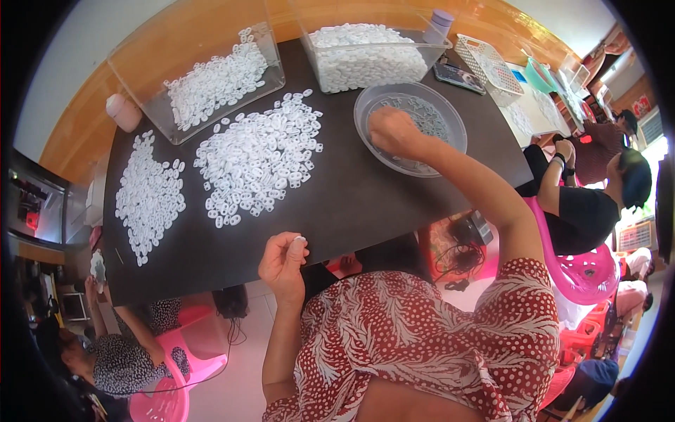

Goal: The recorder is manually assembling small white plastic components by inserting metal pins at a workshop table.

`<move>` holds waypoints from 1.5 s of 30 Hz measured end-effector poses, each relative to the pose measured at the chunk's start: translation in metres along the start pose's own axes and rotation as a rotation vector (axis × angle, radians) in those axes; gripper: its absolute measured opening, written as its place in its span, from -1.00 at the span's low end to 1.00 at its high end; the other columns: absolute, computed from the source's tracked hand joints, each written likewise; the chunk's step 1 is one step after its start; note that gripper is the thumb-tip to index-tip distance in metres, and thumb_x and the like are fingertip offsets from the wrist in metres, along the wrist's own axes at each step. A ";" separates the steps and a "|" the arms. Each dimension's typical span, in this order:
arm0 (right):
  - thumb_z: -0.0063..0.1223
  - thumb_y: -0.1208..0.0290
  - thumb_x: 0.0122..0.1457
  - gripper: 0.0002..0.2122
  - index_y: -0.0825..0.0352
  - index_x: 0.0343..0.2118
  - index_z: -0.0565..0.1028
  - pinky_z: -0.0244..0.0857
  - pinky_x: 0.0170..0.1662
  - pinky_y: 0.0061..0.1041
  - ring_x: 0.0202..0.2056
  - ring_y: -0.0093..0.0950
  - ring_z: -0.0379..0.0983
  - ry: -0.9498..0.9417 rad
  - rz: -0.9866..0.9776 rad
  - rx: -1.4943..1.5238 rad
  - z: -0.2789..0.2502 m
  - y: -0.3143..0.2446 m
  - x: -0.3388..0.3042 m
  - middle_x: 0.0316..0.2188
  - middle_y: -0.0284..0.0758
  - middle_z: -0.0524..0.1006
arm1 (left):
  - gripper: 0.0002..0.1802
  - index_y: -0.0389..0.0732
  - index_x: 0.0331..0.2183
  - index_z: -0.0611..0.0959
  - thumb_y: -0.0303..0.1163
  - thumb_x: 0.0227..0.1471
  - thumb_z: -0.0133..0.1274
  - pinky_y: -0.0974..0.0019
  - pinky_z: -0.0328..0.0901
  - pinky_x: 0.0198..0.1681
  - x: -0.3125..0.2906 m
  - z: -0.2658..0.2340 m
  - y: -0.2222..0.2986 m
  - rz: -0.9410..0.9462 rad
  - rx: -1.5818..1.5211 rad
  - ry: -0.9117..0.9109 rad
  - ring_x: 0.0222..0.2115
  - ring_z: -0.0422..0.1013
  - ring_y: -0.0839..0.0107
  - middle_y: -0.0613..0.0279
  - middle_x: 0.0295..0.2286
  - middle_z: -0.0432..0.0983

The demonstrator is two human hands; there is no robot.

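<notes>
Dark tabletop (365, 204), far edge against an orange wooden surface.

Left edge: narrow pile of small white plastic rings (149, 197) lying loose on the top. Just right of it, toward the middle, a bigger loose heap of the same rings (260, 158). The two piles are apart, with a bare strip between them.

Far left corner: clear plastic bin (140, 77), tilted, part-filled with white rings. A pale pink cylinder (124, 112) sits just beside its left wall, at the table edge.

Near edge, centre: left hand (283, 264) raised off the top, fingers curled together, thumb and fingertips pinched on one small white ring piece (300, 240).

Far edge, centre-right: second clear bin (436, 46), heaped with white pieces.

Right of centre: clear round bowl (450, 116), shallow, with clear or pale pieces on its bottom. Right hand (394, 132) is down inside the bowl at its near-left side, knuckles up, fingers bent down into the contents. Can't tell whether they grip anything; the fingertips are hidden.

Far right corner: a dark flat device (457, 75) and a white slotted basket (489, 67).

Off the right edge: another person in black (583, 211) sits on a pink plastic chair (583, 271).
</notes>
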State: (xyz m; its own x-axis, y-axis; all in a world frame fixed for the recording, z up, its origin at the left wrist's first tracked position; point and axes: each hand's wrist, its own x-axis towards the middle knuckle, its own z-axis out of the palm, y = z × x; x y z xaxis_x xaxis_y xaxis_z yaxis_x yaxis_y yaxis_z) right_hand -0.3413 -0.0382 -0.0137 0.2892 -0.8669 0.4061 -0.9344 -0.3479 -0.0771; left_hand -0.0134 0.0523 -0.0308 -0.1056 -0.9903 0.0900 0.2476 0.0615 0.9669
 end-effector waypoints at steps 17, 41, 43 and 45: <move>0.09 0.60 -0.03 -0.93 0.36 -0.44 0.50 0.23 -0.44 -0.67 -0.50 -0.71 0.33 -0.132 0.280 1.249 -0.028 -0.172 -0.006 -0.54 -0.46 0.43 | -0.90 -0.36 -0.39 0.54 -0.50 0.04 0.03 0.56 0.20 -0.61 0.013 0.010 0.029 -0.202 -0.199 0.019 -0.63 0.34 0.57 0.18 -0.54 0.49; 0.13 0.58 0.00 -0.91 0.40 -0.41 0.47 0.24 -0.44 -0.75 -0.51 -0.77 0.31 -0.076 0.473 1.430 -0.013 -0.197 -0.018 -0.55 -0.49 0.44 | -0.91 -0.35 -0.39 0.55 -0.52 0.02 0.06 0.62 0.17 -0.61 -0.002 0.007 0.024 -0.144 -0.144 0.041 -0.63 0.30 0.63 0.26 -0.56 0.47; 0.13 0.58 0.00 -0.91 0.40 -0.41 0.47 0.23 -0.44 -0.74 -0.51 -0.77 0.31 -0.072 0.466 1.422 -0.013 -0.197 -0.019 -0.55 -0.49 0.44 | -0.91 -0.35 -0.39 0.55 -0.52 0.01 0.07 0.62 0.16 -0.61 -0.002 0.007 0.024 -0.147 -0.136 0.042 -0.63 0.30 0.64 0.27 -0.56 0.47; 0.13 0.58 0.00 -0.91 0.40 -0.41 0.47 0.23 -0.45 -0.74 -0.51 -0.77 0.30 -0.072 0.480 1.424 -0.013 -0.198 -0.019 -0.55 -0.49 0.43 | -0.91 -0.35 -0.40 0.56 -0.51 0.01 0.07 0.62 0.16 -0.62 -0.002 0.006 0.024 -0.150 -0.133 0.049 -0.64 0.30 0.64 0.27 -0.56 0.47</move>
State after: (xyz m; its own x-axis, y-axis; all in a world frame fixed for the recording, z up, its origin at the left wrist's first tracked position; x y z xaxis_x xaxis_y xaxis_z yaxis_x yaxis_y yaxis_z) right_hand -0.1649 0.0518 0.0051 0.0719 -0.9964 0.0444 0.0257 -0.0427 -0.9988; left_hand -0.0131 0.0570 -0.0060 -0.1046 -0.9922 -0.0672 0.3578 -0.1006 0.9284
